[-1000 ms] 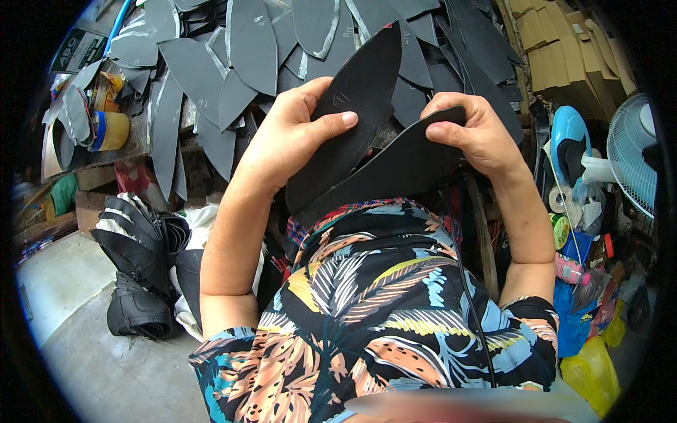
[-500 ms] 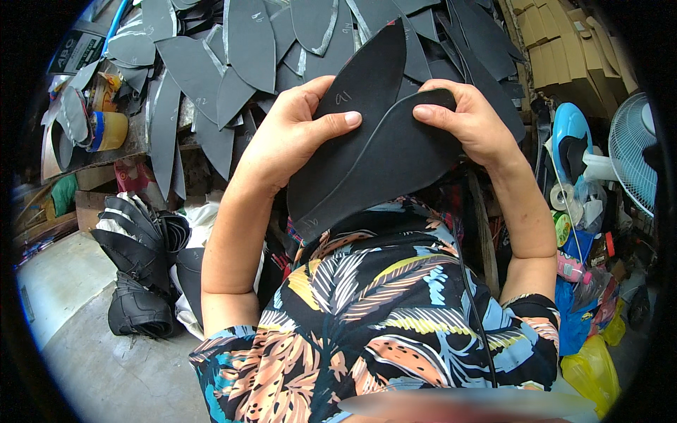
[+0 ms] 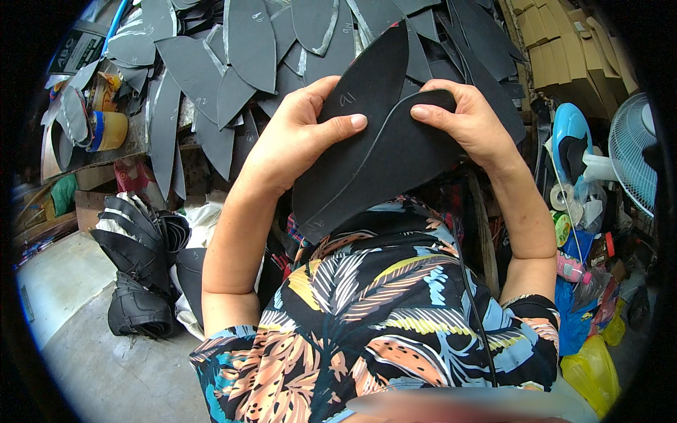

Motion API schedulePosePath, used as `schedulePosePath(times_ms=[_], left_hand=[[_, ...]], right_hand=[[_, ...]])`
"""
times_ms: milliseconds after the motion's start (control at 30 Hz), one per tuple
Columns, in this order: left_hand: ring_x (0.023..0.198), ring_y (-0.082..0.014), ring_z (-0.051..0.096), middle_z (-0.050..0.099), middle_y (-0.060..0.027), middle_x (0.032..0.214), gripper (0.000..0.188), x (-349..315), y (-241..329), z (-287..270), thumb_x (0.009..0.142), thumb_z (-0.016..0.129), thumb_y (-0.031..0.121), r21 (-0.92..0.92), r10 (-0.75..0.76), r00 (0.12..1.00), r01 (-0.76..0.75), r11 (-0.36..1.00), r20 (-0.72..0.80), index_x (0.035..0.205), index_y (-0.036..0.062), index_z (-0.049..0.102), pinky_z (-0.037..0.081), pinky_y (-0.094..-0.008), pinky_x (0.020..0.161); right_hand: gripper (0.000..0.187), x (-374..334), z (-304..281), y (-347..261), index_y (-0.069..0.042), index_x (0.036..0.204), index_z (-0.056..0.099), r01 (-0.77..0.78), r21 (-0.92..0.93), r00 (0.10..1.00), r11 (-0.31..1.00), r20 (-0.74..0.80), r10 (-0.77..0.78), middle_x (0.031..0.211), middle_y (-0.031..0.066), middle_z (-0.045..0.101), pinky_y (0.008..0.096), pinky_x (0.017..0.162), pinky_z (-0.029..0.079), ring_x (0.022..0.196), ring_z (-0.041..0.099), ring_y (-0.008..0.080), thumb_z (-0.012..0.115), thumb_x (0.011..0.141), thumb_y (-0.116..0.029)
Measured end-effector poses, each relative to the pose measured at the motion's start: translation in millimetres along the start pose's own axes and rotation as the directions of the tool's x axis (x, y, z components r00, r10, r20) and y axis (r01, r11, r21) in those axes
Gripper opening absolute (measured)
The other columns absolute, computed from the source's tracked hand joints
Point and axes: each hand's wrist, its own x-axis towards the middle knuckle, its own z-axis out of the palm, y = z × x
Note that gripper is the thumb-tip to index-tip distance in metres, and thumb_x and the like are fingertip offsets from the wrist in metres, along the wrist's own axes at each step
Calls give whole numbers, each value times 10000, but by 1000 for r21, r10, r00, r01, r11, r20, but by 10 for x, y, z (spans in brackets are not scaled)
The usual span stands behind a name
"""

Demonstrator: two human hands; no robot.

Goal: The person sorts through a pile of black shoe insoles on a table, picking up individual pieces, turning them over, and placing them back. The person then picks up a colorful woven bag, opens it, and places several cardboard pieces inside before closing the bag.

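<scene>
Between my two hands I hold a black panel [image 3: 367, 166] in front of my chest. It is made of leaf-shaped pieces that meet along a curved seam, with one pointed tip upward and pale hand markings on it. My left hand [image 3: 303, 130] grips its left edge, thumb on top and fingers behind. My right hand [image 3: 469, 120] pinches the rounded upper right edge, thumb pressed near the seam's end. The fingers behind the panel are hidden. Many similar dark cut pieces [image 3: 252, 46] overlap on the bench just beyond my hands.
At the left, a jar with a yellow-brown body [image 3: 111, 132] stands on the bench edge. Bundled black pieces [image 3: 137, 268] lie below it. On the right are a fan [image 3: 630, 151], a pink bottle [image 3: 571, 266] and yellow bags [image 3: 591, 374]. Brown cardboard pieces [image 3: 564, 53] are stacked at the far right.
The panel has shifted very slightly to the right and tilted a little, and my left hand has moved with it. Both hands keep their hold.
</scene>
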Motion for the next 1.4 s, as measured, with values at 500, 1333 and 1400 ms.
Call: schedulePosePath(times_ms=[500,1333,1400], left_hand=[[911,-185,692,695,-122,1054,747,19,9,56,650,876,96,181,51,998,-56,982,33,1303,-38,539,569,-295,831],[1091,-172,626,638,-118,1226,795,-90,23,19,696,824,13,217,107,970,-155,964,219,1406,-26,467,515,-300,954],[1020,-176,661,619,-157,1254,842,-112,42,-69,718,829,57,52,69,985,-78,996,156,1451,-5,420,546,-312,922]], right_hand=[[360,-11,-33,-155,4,1157,644,173,-498,972,850,-51,-228,1070,85,666,251,855,520,972,637,123,760,856,-156],[447,-222,12,-58,17,1165,663,-28,-89,1000,996,-9,27,1009,117,724,320,851,548,909,684,179,807,778,-153],[432,-204,4,-32,17,1171,657,-32,-21,999,999,-29,31,1030,112,723,325,863,550,922,683,177,793,788,-131]])
